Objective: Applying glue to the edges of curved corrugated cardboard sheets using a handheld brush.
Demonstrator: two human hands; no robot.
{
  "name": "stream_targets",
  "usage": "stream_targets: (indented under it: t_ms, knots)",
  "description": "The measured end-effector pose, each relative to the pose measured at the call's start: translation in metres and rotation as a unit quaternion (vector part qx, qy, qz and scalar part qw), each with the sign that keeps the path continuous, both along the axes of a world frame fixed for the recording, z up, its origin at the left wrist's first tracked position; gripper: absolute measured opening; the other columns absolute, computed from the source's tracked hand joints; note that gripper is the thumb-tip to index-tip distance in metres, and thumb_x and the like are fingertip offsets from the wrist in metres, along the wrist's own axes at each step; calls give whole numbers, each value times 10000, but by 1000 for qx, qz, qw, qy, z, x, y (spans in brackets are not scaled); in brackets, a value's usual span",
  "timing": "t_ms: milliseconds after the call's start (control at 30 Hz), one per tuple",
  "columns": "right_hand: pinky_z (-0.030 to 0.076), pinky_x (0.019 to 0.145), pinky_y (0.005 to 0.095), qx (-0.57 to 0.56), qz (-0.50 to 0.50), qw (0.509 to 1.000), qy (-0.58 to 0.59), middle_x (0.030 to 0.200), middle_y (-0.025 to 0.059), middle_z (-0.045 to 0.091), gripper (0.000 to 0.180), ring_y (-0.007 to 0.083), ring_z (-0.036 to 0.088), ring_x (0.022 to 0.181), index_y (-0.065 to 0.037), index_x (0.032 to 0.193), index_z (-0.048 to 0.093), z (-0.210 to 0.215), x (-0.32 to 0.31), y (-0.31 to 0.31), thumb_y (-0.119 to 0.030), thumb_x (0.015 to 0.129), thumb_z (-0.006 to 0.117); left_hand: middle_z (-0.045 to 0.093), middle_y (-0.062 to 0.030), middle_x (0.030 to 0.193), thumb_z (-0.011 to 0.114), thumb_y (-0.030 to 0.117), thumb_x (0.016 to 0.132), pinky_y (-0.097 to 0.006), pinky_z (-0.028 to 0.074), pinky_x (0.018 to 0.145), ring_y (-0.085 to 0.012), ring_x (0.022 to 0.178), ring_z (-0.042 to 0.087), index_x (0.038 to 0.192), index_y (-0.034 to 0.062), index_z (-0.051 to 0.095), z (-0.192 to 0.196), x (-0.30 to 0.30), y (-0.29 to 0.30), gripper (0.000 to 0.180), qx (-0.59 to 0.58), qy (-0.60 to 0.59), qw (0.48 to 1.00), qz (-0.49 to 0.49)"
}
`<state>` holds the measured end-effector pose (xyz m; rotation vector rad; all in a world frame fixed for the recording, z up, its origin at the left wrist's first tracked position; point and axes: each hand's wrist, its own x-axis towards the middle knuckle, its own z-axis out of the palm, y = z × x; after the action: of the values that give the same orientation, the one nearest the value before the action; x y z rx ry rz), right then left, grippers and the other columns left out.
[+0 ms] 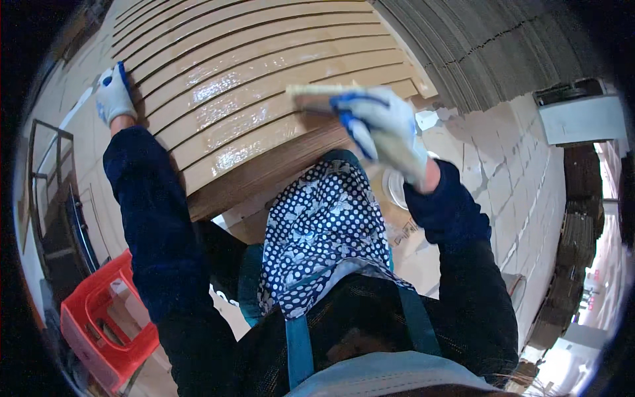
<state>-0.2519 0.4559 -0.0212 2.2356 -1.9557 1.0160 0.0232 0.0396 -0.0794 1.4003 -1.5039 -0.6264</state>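
Note:
Tan sheets [218,86] lie fanned in overlapping rows in front of me, glossy with a wet coating in patches. My right hand [387,129], in a white glove with blue fingertips, is closed around a flat brush [316,98], slightly blurred, over the right part of the rows. The brush's pale edge points left; whether it touches the sheets I cannot tell. At the far left, my left hand [116,96], gloved alike, rests against the side edge of the sheets, with its fingers stretched forward and partly hidden.
A brown board edge [264,173] runs under the near side of the sheets. Grey corrugated cardboard [503,53] is stacked at the far right. A red plastic stool [109,321] stands at lower left, below a dark metal frame [49,192]. A white round container [395,188] sits beneath my right forearm.

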Motion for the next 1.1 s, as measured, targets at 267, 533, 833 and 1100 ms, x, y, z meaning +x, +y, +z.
stream_targets:
  t_ms: [267,533,833,1100]
  knots:
    - [480,651,338,-24,36,994,-101,819,117,621,153,254,586,746,-46,866,625,5,-13,10,-65,715,612,646,-65,758,525,438,813,-321,437,630,-180,687,593,888,102,642,14,-3,18,363,-12,-33,999,15]
    - [478,755,297,-83,59,945,-310,934,122,631,154,185,593,851,-2,933,601,37,-23,14,-24,795,537,637,-49,739,549,375,826,-304,444,596,-160,647,585,905,65,641,18,-7,22,333,27,4,1000,12]
    - [439,895,308,-43,31,898,-437,1122,136,571,199,238,535,1062,-11,1005,574,38,-42,-35,-59,812,581,617,-29,698,559,356,830,-298,442,555,-141,626,568,902,60,648,10,-3,12,317,-30,20,999,-11]
    - [457,850,319,42,204,978,18,1143,151,549,211,237,558,989,-74,1013,587,60,-70,-63,-113,806,609,596,-32,634,576,391,813,-296,435,572,-138,587,544,807,55,662,11,-2,12,346,13,57,998,5]
